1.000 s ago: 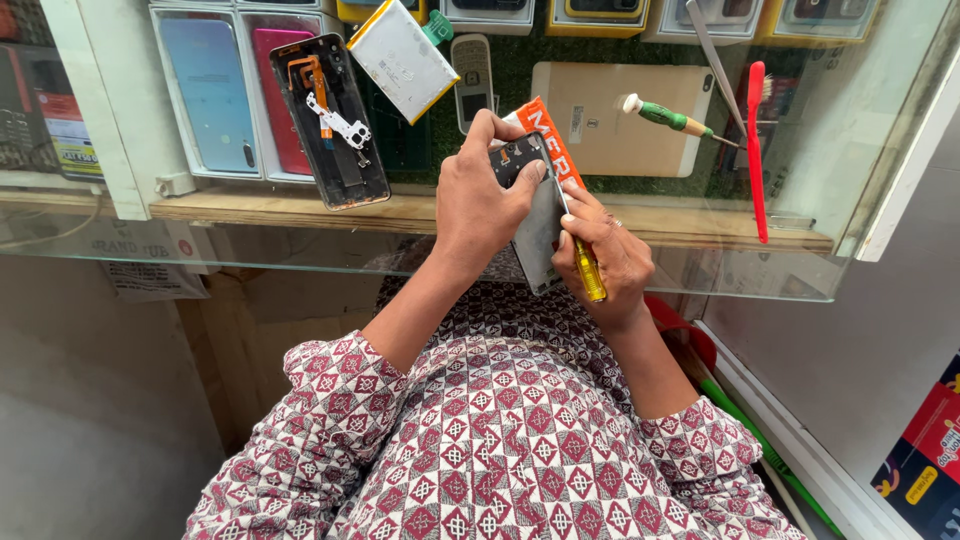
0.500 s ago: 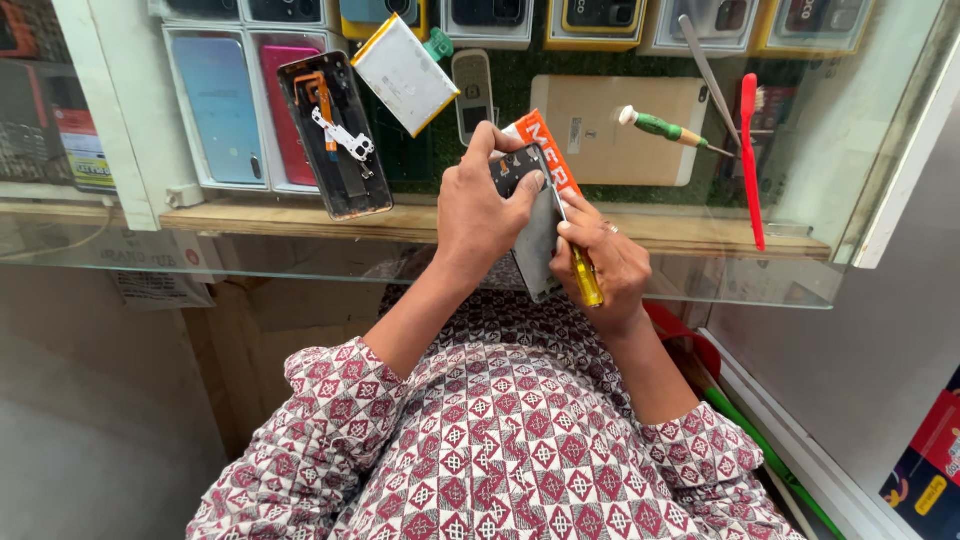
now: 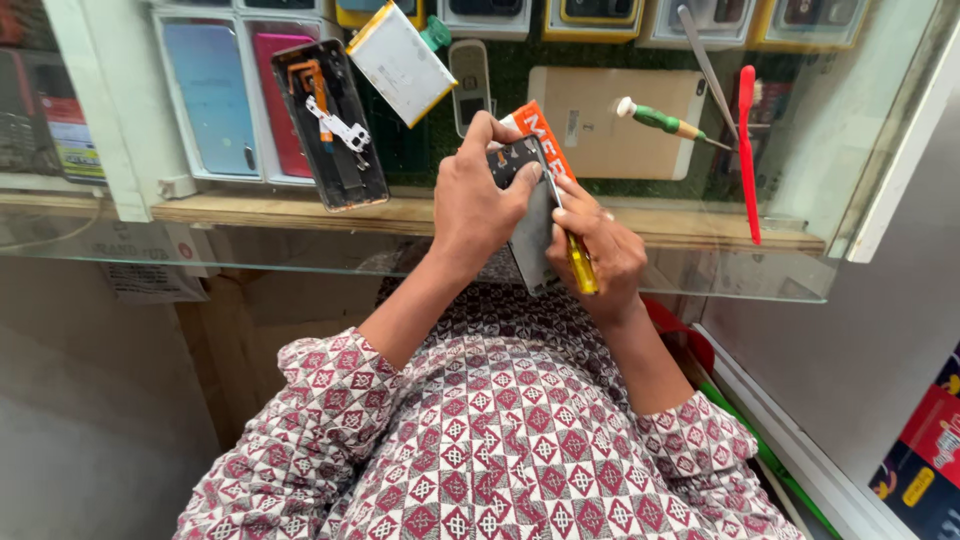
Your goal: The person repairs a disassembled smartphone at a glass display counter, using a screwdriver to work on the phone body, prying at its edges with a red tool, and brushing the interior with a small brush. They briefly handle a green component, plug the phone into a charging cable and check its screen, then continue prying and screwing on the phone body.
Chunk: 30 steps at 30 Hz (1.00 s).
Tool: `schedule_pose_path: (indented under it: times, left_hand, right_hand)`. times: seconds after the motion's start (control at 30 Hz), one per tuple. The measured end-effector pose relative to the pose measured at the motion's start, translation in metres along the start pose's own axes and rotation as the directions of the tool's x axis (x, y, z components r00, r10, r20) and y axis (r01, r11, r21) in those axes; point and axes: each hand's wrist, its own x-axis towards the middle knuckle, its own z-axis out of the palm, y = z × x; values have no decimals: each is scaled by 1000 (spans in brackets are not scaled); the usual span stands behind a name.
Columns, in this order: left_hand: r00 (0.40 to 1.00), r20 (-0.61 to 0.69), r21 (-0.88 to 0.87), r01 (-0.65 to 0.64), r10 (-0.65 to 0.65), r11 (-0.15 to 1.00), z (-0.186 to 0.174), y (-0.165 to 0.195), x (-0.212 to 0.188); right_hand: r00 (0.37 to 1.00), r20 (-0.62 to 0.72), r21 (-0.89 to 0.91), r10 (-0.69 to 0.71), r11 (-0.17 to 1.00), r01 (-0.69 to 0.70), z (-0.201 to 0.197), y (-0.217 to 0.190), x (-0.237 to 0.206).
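1. While the left hand (image 3: 478, 205) wraps tight around the phone (image 3: 530, 215) to keep it steady above the glass bench (image 3: 420, 250),
2. the right hand (image 3: 600, 250) pinches a yellow screwdriver (image 3: 578, 262) against it.

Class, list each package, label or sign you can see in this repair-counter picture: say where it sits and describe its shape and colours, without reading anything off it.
Orange packet: behind the left hand, on the glass counter; narrow, orange with white print.
Paper label: stuck under the counter's left edge; pale rectangle.
Sticker: far left, inside the case; red and yellow rectangle.
Boxes: bottom right corner; dark blue and red, yellow marks.
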Motion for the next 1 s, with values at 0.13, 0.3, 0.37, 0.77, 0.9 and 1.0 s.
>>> schedule_pose_path:
  times: [0.13, 0.3, 0.37, 0.77, 0.9, 1.0]
  left_hand:
    - [1000, 6, 9, -11, 11, 1000, 0, 0, 1]
    - [1000, 0, 31, 15, -15, 999, 0, 0, 0]
    - [1000, -3, 16, 4, -4, 1000, -1, 0, 0]
    - [1000, 9, 8, 26, -26, 1000, 0, 0, 1]
    - [1000, 11, 8, 10, -10, 1000, 0, 1, 0]
    - [1000, 0, 12, 13, -13, 1000, 0, 0, 1]
  right_hand:
    - [1000, -13, 1, -19, 1000, 19, 1, 0, 3]
    - [1000, 4, -4, -5, 1000, 5, 4, 1, 6]
    - [999, -12, 12, -31, 999, 31, 3, 1, 6]
    - [999, -36, 18, -3, 1000, 4, 6, 2, 4]
    - [1000, -26, 7, 8, 1000, -7, 5, 2, 5]
    - [1000, -28, 9, -4, 1000, 4, 5, 2, 6]
